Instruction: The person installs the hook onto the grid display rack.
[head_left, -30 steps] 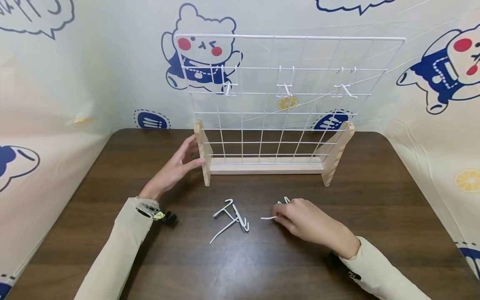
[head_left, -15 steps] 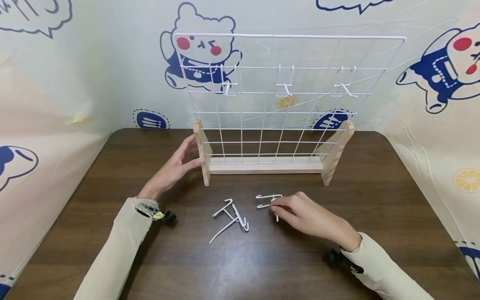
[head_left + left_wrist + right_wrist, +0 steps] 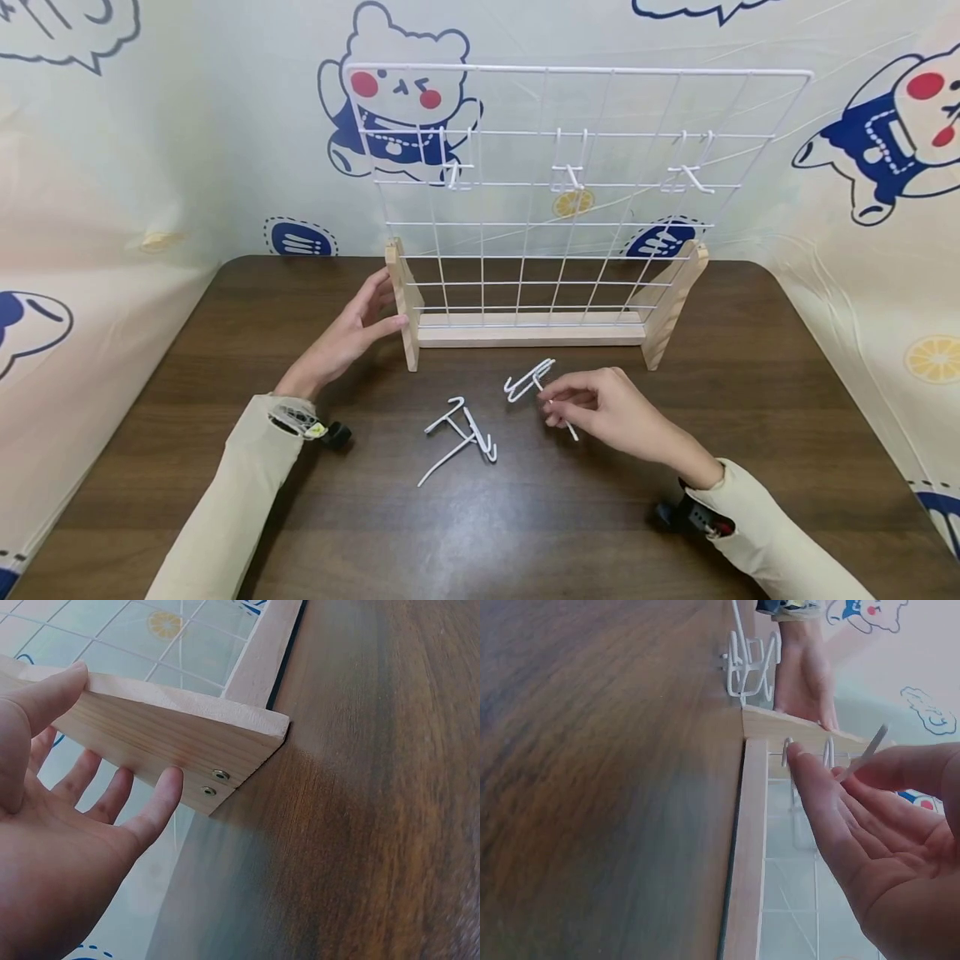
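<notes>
1. Could easily twist or drop the white hook point(image 3: 537, 382), just right of centre: only pinched by skinny wire in the right hand point(image 3: 611, 411).
2. Might snag the loose hook point(image 3: 477, 433) on the table point(image 3: 337, 517) to the left if swung low.
3. Could shove the rack point(image 3: 532, 336) by leaning too hard on the wooden leg point(image 3: 408, 292), centre left, with that loosely spread left hand point(image 3: 341, 350).
4. Looks slim, curly-ended, with a straight stem point(image 3: 572, 432) slanting lower right.

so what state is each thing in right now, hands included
Left hand: thumb touching the side panel
Right hand: pinching the held hook
Held hook: not hung
Three upper hooks: hung on the wire grid
Wire grid: standing in the wooden base
Wooden base: resting on the table
Loose white wirework: lying on the table
</notes>
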Tool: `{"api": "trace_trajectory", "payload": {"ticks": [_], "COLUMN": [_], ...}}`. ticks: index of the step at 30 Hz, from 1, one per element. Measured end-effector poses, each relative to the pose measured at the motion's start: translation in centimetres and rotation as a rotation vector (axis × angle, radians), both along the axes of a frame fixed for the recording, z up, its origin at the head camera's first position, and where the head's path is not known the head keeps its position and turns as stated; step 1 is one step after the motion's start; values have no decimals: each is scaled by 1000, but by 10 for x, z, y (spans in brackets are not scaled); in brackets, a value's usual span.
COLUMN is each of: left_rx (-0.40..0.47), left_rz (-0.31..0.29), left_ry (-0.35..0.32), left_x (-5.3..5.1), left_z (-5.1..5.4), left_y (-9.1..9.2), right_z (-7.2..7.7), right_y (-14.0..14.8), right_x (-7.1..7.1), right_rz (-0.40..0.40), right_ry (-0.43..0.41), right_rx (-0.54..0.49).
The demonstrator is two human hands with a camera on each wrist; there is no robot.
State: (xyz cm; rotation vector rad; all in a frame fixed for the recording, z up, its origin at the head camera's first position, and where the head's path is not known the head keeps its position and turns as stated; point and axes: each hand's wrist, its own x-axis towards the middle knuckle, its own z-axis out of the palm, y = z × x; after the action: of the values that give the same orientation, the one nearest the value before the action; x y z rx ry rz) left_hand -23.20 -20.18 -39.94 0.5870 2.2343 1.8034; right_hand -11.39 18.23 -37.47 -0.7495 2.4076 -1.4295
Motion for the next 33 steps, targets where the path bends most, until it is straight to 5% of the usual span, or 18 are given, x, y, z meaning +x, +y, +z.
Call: {"api": "trace_trajectory", "payload": {"ticks": [7, 19, 33], "left_rx": [-6, -7, 8], "left_rz": [-4, -6, -6], "left_ry": [5, 4, -1], "left_x": [-1, 0, 0], "left_z": [0, 2, 1], "left_y": [0, 0, 2], "right_z": [2, 13, 42], "right_y": [3, 7, 22], "right_x": [0, -1, 4], "right_rz": [-31, -103, -345], "right_ry": [35, 269, 614], "right_rx": [-11, 52, -42]}}
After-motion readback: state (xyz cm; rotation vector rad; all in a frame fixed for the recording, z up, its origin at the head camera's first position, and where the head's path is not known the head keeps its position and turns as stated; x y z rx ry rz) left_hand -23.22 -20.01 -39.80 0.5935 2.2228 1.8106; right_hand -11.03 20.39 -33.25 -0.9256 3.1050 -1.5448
